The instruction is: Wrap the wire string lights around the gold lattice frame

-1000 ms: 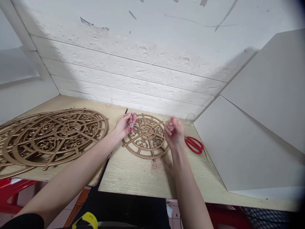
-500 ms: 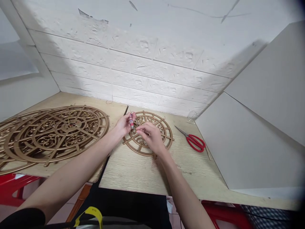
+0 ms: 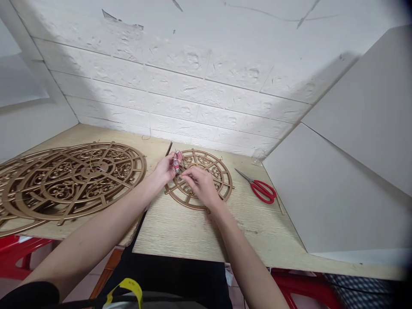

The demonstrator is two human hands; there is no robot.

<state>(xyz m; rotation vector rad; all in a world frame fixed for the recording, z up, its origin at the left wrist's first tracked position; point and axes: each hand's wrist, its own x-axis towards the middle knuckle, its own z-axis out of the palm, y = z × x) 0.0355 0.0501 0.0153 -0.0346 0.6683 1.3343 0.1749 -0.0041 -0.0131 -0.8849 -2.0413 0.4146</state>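
Note:
My left hand [image 3: 167, 168] is closed around a small battery [image 3: 177, 165], a red and dark cylinder with a silver lower end. Thin wires [image 3: 180, 159] loop out beside its upper part. Just right of the battery, my right hand [image 3: 200, 180] is pinched, thumb against forefinger, close to the silver end. What sits between those fingertips is too small to make out. Beneath both hands lies a round gold openwork frame [image 3: 229, 187] with scrollwork and a spoked rim, partly covered by my right hand and wrist.
On the left, several larger gold frames [image 3: 106, 198] lie in an overlapping pile, a thin yellow wire [image 3: 91, 161] on top. Red-handled scissors [image 3: 263, 191] rest on the right of the wooden table [image 3: 180, 240]. White panels [image 3: 341, 184] and a white brick-pattern wall [image 3: 180, 81] enclose it.
Both hands keep nearly the same pose over the frame, with the battery still in my left hand. The whole view has shifted very slightly.

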